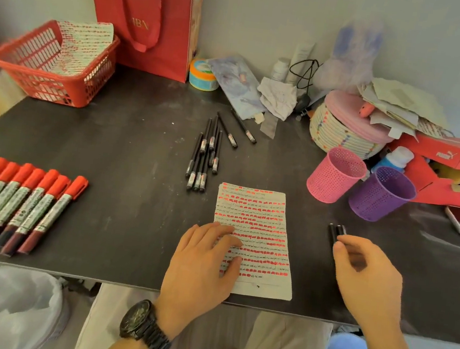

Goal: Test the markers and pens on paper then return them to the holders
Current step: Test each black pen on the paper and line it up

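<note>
The left hand (207, 258) presses flat, fingers straight, on the white paper sheet streaked with red marks (261, 236); the right hand (364, 272) curls its fingers around two black pens (336, 232).

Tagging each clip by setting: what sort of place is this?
Likely a home desk against a wall: a shopping bag, a shoe box and a cream tub crowd its back edge beside the pen holders.

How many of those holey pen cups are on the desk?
2. A pink cup stands at the right rear; a purple cup stands just right of it, beside the red box. None seem hidden.
</note>
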The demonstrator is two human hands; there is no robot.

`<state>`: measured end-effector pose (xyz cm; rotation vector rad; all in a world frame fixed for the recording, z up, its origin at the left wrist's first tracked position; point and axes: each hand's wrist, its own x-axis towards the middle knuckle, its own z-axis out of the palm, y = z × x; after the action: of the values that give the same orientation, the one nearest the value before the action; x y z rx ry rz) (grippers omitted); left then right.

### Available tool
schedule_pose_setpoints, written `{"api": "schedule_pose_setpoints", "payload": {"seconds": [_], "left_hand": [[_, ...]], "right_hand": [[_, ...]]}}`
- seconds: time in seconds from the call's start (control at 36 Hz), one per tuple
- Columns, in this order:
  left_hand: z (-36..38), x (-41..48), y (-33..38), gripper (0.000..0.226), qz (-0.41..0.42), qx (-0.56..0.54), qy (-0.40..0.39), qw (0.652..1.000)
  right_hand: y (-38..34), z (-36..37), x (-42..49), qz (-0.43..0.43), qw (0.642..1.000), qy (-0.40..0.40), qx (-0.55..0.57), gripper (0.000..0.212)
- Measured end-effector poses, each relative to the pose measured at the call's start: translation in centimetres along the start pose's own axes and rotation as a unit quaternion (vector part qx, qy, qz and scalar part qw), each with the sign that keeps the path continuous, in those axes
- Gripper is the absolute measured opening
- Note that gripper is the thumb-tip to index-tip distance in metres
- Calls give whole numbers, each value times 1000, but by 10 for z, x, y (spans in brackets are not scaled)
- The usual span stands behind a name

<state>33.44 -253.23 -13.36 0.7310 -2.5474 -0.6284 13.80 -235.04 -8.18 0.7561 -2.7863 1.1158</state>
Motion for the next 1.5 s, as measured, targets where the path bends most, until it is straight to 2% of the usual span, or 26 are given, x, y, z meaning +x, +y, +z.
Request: {"api": "schedule_pose_setpoints", "payload": {"seconds": [0.11,0.19,0.28,0.5,0.67,0.72,0.81,0.97,1.19,1.36,1.5], "left_hand": [[0,0,1,31,0,-4,0,1000],[1,1,1,30,0,-3,-3,1000],[1,1,1,30,0,-3,0,1000],[2,1,1,30,8,-7,4,1000],[-22,25,-17,27,-38,-110,-4,993],[-35,46,-30,27,-58,-85,23,994],[-54,86,-53,27,-129,-51,40,989],[-70,139,-83,40,-212,17,-26,977],[-68,163,-91,43,-210,120,-67,968],[-71,166,-93,34,-202,197,-46,958],[-77,164,-100,28,-252,199,-39,946]], "right_hand": [[-19,31,-18,-57,996,-34,54,15],[-27,54,-26,-95,992,-63,50,17],[-28,71,-30,-87,993,-75,37,24],[-22,83,-34,-112,992,-59,-19,25],[-20,83,-33,-127,991,-46,-18,24],[-20,84,-33,-132,990,-39,-19,24],[-22,83,-32,-125,991,-36,-14,24],[-24,82,-32,-100,994,-44,-12,23],[-26,81,-30,-83,995,-51,-14,22],[-27,80,-30,-77,996,-51,-16,23],[-29,77,-30,-71,995,-64,-25,24]]}}
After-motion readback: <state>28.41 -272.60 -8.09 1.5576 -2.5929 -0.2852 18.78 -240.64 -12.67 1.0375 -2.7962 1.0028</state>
